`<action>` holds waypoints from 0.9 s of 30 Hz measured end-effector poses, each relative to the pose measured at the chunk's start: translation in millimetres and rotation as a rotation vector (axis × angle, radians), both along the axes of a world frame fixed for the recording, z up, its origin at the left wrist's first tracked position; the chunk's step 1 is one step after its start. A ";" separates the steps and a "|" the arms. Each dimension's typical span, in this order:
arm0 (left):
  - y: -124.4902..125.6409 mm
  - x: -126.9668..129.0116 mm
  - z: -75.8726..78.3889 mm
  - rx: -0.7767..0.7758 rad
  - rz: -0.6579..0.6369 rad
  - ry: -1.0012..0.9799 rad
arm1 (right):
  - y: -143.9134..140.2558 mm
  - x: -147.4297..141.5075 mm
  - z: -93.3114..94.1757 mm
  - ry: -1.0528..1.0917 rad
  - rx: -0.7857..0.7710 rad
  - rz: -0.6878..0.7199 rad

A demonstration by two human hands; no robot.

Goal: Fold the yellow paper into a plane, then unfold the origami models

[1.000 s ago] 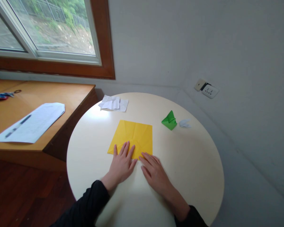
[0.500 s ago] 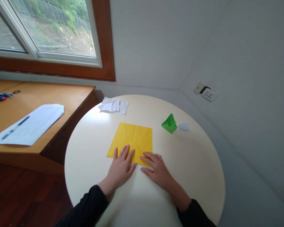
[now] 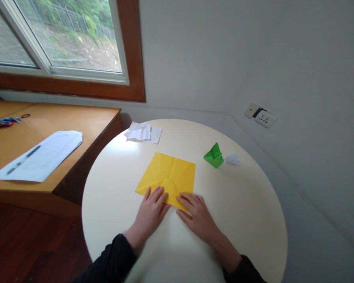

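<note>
— Which step are we at?
— Smoothing or steadying, we'd judge: our left hand (image 3: 151, 209) lies, fingers slightly spread, on the near edge of the creased yellow paper sheet (image 3: 174, 169); our right hand (image 3: 200, 217) touches its near right corner, thumb apart.
— And our next move?
— Even fingertip pressure, we think (the green folded paper (image 3: 214, 157) shares our round counter (image 3: 244, 208), well apart).

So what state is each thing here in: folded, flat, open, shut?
Yellow paper: spread out, creased.
Left hand: open, touching yellow paper.
Right hand: open, touching yellow paper.
Green paper: folded.
Small white paper: crumpled or folded, unclear.
White sheets: creased, overlapping.
Desk papers: flat, pen on top.
Scissors: open or shut, unclear.
Window: open or shut, unclear.
Wall socket: nothing plugged in.
</note>
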State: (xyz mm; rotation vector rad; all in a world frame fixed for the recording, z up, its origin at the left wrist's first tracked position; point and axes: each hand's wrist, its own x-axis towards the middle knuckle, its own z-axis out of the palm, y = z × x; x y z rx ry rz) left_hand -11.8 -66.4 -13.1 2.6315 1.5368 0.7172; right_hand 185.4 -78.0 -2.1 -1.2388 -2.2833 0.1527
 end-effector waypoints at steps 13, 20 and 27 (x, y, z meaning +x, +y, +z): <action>-5.7 -1.9 -7.9 0.121 -0.007 0.077 | 1.7 -5.9 -2.3 -0.041 0.048 -0.012; -18.4 -8.0 -12.0 0.073 -0.006 0.030 | 4.2 -3.1 -4.4 -0.039 0.090 0.111; -23.4 -16.7 -5.4 0.054 -0.058 0.084 | 6.6 1.1 -1.8 -0.031 -0.009 0.154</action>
